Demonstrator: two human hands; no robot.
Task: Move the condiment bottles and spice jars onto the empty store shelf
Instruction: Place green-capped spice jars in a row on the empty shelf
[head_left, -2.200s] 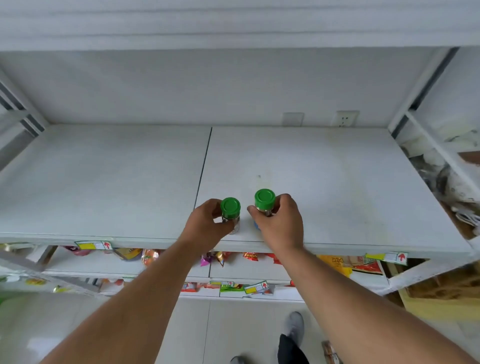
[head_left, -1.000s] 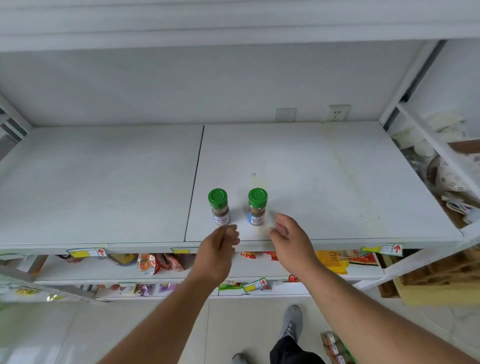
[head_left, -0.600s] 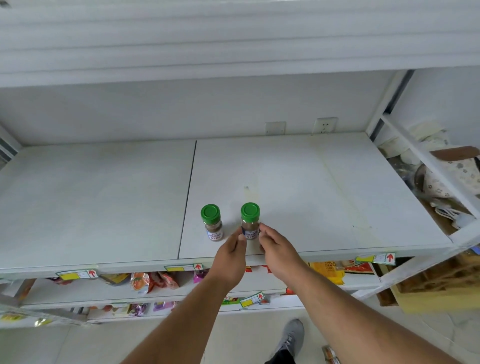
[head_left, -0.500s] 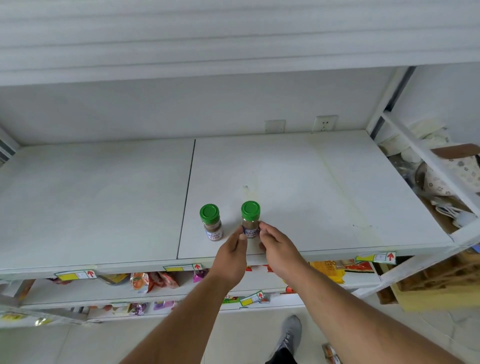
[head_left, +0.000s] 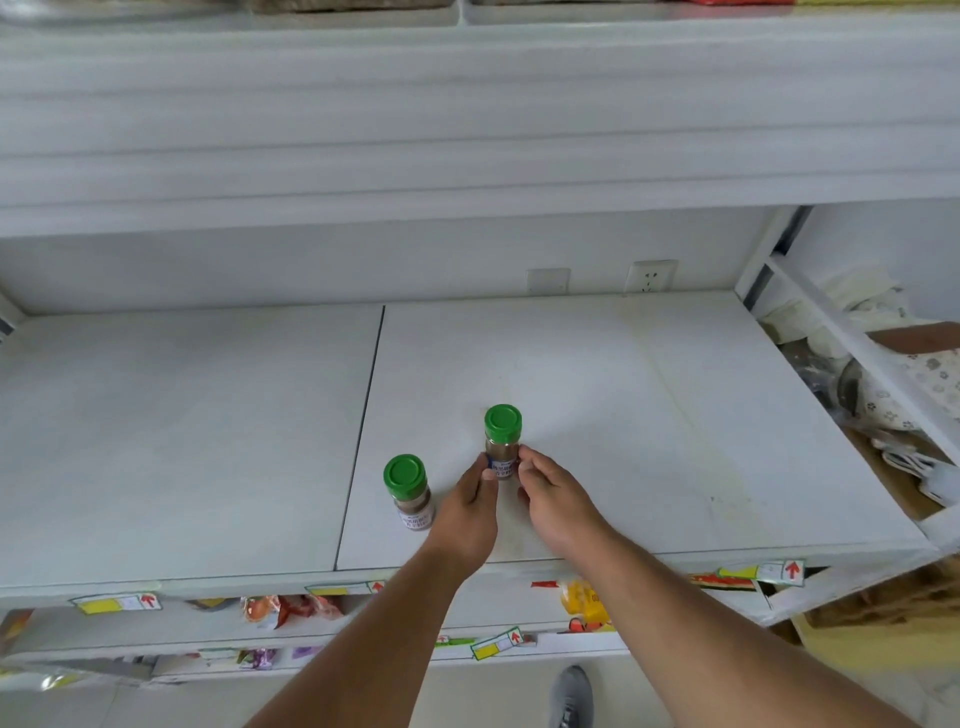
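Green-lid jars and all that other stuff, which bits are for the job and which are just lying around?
For the job:
right jar, held by both hands
left jar
white shelf

Just lying about:
snack packets on the shelf below
price tags
wall socket

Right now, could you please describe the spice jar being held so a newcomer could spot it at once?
Look at the wide white shelf, on its right-hand panel near the front edge. Two green-capped spice jars stand there. It is the right jar, set farther back, pinched between the fingers of both hands, while the left jar stands untouched.
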